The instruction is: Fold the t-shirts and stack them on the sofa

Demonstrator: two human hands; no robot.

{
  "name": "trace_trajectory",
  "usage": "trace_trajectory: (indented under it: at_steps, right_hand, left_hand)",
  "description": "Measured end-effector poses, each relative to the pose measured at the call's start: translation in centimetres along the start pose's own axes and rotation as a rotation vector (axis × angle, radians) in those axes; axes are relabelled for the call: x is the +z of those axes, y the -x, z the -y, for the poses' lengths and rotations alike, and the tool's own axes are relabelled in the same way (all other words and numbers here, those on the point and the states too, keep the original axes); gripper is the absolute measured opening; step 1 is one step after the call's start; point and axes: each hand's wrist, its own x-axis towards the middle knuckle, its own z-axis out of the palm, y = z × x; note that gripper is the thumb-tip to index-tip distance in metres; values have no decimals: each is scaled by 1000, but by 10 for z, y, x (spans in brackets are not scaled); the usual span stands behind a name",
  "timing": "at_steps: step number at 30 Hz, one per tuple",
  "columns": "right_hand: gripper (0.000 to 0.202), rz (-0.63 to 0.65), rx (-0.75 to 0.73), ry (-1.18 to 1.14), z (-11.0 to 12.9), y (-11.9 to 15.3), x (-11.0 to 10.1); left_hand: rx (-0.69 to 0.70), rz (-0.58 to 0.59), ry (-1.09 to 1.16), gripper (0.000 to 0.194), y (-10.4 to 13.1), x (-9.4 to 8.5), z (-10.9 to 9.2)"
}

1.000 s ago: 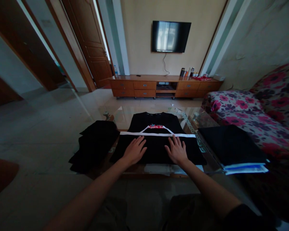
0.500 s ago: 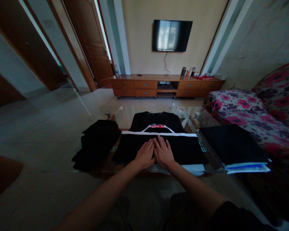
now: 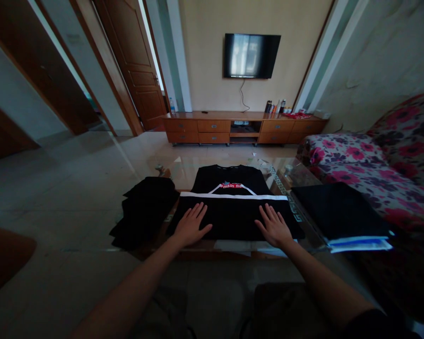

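Observation:
A black T-shirt (image 3: 233, 216) lies on a glass table, its near part folded up over the front. A white band crosses the fold, and part of a red and white print shows above it. My left hand (image 3: 191, 226) rests flat on the left of the folded part, fingers spread. On the right of that part lies my right hand (image 3: 274, 227), also flat with its fingers apart. Neither hand grips anything.
Left of the shirt is a heap of black cloth (image 3: 144, 212). A stack of folded dark clothes (image 3: 339, 212) sits at the table's right. Beyond the glass table (image 3: 183, 172) are a TV cabinet (image 3: 214, 127) and a flowered sofa (image 3: 356, 150).
My hands have moved apart from the middle of the shirt, the left one to the left and the right one to the right. The shirt's fold looks the same.

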Motion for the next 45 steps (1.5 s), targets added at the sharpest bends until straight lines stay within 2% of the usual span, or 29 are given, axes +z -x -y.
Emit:
trace_trajectory:
  at_steps: [4, 7, 10, 15, 18, 21, 24, 26, 30, 38, 41, 45]
  right_hand:
    - [79, 13, 70, 29, -45, -1, 1]
    - [80, 18, 77, 24, -56, -4, 1]
    - [77, 13, 93, 15, -59, -4, 3]
    - [69, 15, 80, 5, -62, 1, 2]
    - [70, 4, 147, -15, -57, -1, -6]
    - [71, -106, 262, -34, -44, -9, -17]
    - [69, -205, 222, 9, -33, -20, -21]
    - [69, -166, 179, 30, -30, -28, -17]
    - [72, -39, 164, 6, -36, -39, -4]
    - [73, -18, 167, 5, -39, -43, -4]
    - [73, -15, 157, 13, -38, -36, -2]
    - [70, -10, 126, 9, -43, -18, 4]
  left_hand:
    - [-105, -8, -32, 83, 12, -6, 39]
    - [-130, -27, -43, 83, 19, -8, 55]
    - [-135, -24, -51, 84, 24, -6, 59]
    - [-157, -6, -72, 86, 32, -5, 53]
    - [-188, -13, -90, 81, 29, -12, 42]
    - [-237, -83, -87, 68, 14, -19, 23]
    - [-176, -158, -36, 60, -7, -18, 4]
    - [-93, -164, -10, 60, -18, -12, -3]
    - [-63, -105, 12, 70, -31, 3, 0]
    - [-45, -55, 22, 73, -36, 9, 13]
    - [-55, -38, 9, 74, -30, 8, 10]
    - [-100, 9, -31, 77, -7, 1, 3]
